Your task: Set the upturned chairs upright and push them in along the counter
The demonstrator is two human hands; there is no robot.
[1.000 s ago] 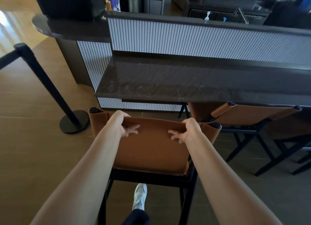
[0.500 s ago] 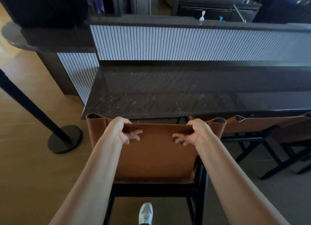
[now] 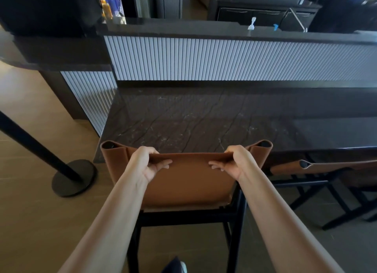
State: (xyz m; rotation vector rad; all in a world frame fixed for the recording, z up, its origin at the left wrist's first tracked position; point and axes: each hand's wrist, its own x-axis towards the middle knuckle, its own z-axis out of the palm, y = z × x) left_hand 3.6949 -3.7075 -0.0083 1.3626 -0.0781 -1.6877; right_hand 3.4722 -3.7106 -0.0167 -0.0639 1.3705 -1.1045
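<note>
Upright chair (image 3: 189,185) is gripped at the top edge of its tan backrest by both hands. Left hand (image 3: 145,165) and right hand (image 3: 235,163) are curled over that edge, with the fingers (image 3: 163,163) folded down onto the near face of the leather. A bare stretch of backrest is left between the two sets of fingers. Just beyond the fingers the dark stone surface (image 3: 204,117) is seen, its near edge overlapped by the backrest top; contact between them cannot be told. The black frame (image 3: 183,219) of the chair is seen below the fingers. Right of the right fingers a second chair (image 3: 330,166) is tucked under the surface. Left of the left fingers, well apart, a black post base (image 3: 73,177) is stood on the floor. A shoe tip (image 3: 183,267) is seen far below the fingers
</note>
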